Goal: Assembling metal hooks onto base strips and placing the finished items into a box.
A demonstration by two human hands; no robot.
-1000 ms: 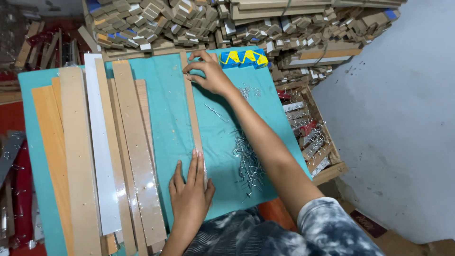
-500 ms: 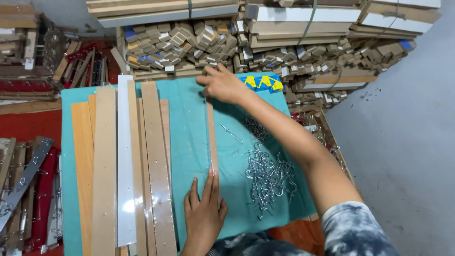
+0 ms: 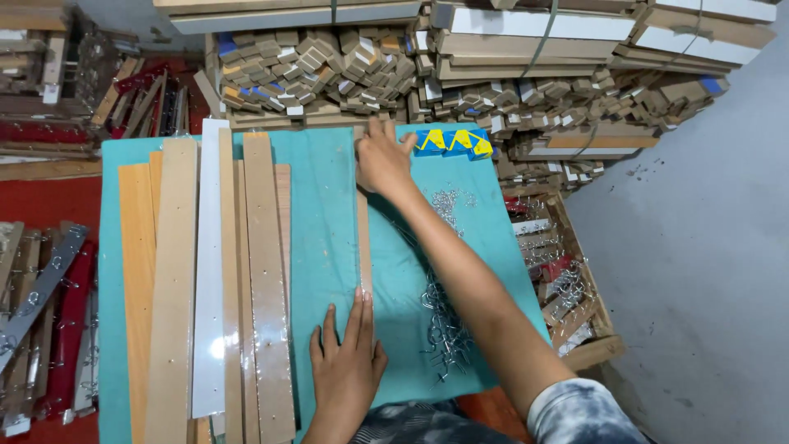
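Left hand [image 3: 345, 362] lies flat, fingers spread, pressing the near end of a narrow wooden strip [image 3: 363, 238] on the teal mat [image 3: 320, 214]. Metal hooks [image 3: 444, 325] lie just right. Right hand [image 3: 382, 160] grips the strip's far end.

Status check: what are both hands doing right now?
Left hand flat on narrow wooden strip, near end. Right hand pressing far end. Metal hooks piled beside, apart.
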